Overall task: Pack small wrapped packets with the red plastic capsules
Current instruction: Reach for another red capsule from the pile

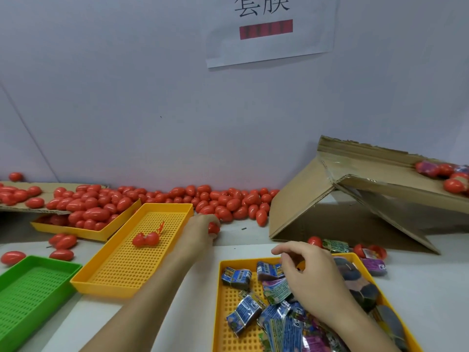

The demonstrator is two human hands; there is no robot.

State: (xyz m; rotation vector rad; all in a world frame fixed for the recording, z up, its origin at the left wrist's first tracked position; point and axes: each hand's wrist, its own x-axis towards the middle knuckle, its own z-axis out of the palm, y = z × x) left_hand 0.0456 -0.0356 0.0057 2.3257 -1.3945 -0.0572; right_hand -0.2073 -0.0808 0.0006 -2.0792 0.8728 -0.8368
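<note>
Several red plastic capsules [228,201] lie heaped along the wall at the back of the table. My left hand [200,233] reaches to the near edge of that heap and grips one red capsule [213,227]. Small wrapped packets [274,323], blue, green and purple, fill the yellow tray [220,301] at the lower right. My right hand [312,278] hangs over this tray, its fingers curled onto a blue packet [269,269] near the far rim.
An empty-looking yellow tray [121,280] holds an opened red capsule [146,239]. A green tray [28,293] sits at left, another yellow tray [83,233] of capsules behind it. A tipped cardboard box [317,199] stands at right, with loose capsules and packets [373,265] beside it.
</note>
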